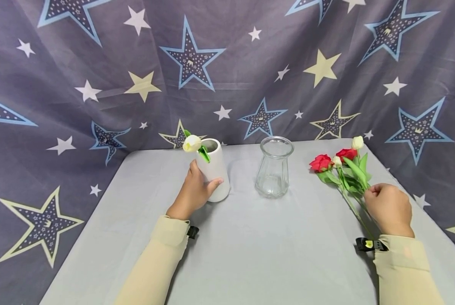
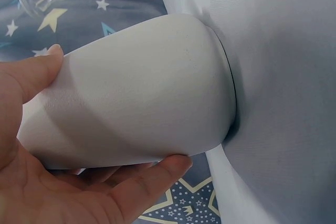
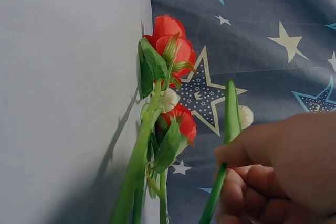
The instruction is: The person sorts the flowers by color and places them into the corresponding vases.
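My left hand (image 1: 194, 190) grips a white vase (image 1: 216, 176), thumb on one side and fingers on the other. The vase stands slightly tilted on the table, and a white tulip (image 1: 192, 143) with green leaves leans out over its left rim. On the right, my right hand (image 1: 389, 207) pinches the green stem of another white tulip (image 1: 358, 142) between thumb and fingers. Beside that hand lie red roses (image 1: 321, 163) and a further white flower (image 1: 337, 162), their stems stretching toward the wrist. In the right wrist view the pinched stem (image 3: 214, 195) is apart from the rose stems.
A clear glass vase (image 1: 273, 169) stands upright between the two hands, toward the back of the grey table (image 1: 250, 254). Behind the table hangs a dark curtain (image 1: 219, 38) with a star print. Black straps (image 1: 370, 245) circle the wrists.
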Motion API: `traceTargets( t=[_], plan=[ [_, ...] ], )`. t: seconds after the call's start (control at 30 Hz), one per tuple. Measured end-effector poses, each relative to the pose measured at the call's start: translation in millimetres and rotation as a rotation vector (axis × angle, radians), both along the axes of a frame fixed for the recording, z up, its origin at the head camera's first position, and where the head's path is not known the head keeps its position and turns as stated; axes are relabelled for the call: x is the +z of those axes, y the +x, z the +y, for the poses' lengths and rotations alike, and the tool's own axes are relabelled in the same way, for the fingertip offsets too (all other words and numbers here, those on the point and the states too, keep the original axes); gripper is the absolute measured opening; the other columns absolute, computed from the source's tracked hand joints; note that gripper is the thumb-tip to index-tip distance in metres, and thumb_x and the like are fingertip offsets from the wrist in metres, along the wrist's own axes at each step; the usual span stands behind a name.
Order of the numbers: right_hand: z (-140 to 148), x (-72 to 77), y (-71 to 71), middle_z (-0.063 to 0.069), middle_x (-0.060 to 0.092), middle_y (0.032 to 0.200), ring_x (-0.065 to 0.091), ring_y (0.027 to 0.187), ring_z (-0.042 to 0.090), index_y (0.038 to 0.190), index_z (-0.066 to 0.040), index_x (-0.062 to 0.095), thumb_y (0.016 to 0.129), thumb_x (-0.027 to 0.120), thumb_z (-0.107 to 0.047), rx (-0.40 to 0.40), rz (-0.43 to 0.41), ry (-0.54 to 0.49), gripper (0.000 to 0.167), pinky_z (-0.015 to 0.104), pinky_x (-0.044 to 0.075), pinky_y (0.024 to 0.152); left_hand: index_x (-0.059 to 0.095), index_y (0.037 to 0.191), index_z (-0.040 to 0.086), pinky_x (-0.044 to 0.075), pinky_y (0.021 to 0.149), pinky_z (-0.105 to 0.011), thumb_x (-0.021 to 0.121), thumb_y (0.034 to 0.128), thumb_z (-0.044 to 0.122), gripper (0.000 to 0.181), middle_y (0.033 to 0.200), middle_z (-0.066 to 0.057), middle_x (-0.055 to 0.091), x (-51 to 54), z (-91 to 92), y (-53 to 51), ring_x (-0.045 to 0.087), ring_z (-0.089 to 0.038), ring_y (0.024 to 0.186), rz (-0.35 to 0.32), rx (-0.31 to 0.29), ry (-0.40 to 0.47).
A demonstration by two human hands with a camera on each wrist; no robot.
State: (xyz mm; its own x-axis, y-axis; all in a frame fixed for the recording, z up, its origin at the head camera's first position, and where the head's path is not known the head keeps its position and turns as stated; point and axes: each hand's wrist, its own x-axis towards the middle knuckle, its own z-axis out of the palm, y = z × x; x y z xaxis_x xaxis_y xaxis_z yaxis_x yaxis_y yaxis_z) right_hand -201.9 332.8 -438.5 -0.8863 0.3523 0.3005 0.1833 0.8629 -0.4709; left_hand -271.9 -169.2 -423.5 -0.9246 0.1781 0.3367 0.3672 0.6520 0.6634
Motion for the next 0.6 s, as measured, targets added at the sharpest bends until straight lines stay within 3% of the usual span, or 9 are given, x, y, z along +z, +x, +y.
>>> traceTargets(
  t=[0.33, 0.6],
  plan=[
    [-3.5, 3.7, -3.5, 0.014, 0.069, 0.076, 0.059, 0.065, 0.033, 0.089, -0.004, 0.072, 0.092, 0.056, -0.018, -0.03, 0.063, -0.018, 0.021, 0.036, 0.037, 0.053, 0.017, 0.152, -0.008, 0.039, 0.113, -0.053, 0.08, 0.0929, 0.029, 0.094, 0.139, -0.029, 0.043, 1.1, -0.5, -0.7, 0.049, -0.039, 0.129, -0.015, 0.009, 0.001],
    [-8.0, 7.3, -2.8, 0.015, 0.071, 0.09, 0.059, 0.075, 0.03, 0.099, -0.004, 0.073, 0.097, 0.057, -0.025, -0.06, 0.032, -0.082, 0.026, 0.036, 0.038, 0.06, 0.017, 0.153, -0.009, 0.039, 0.113, -0.054, 0.08, 0.0925, 0.027, 0.094, 0.14, -0.03, 0.043, 1.1, 0.4, -0.1, 0.049, -0.04, 0.13, 0.002, -0.004, 0.009]
  ],
)
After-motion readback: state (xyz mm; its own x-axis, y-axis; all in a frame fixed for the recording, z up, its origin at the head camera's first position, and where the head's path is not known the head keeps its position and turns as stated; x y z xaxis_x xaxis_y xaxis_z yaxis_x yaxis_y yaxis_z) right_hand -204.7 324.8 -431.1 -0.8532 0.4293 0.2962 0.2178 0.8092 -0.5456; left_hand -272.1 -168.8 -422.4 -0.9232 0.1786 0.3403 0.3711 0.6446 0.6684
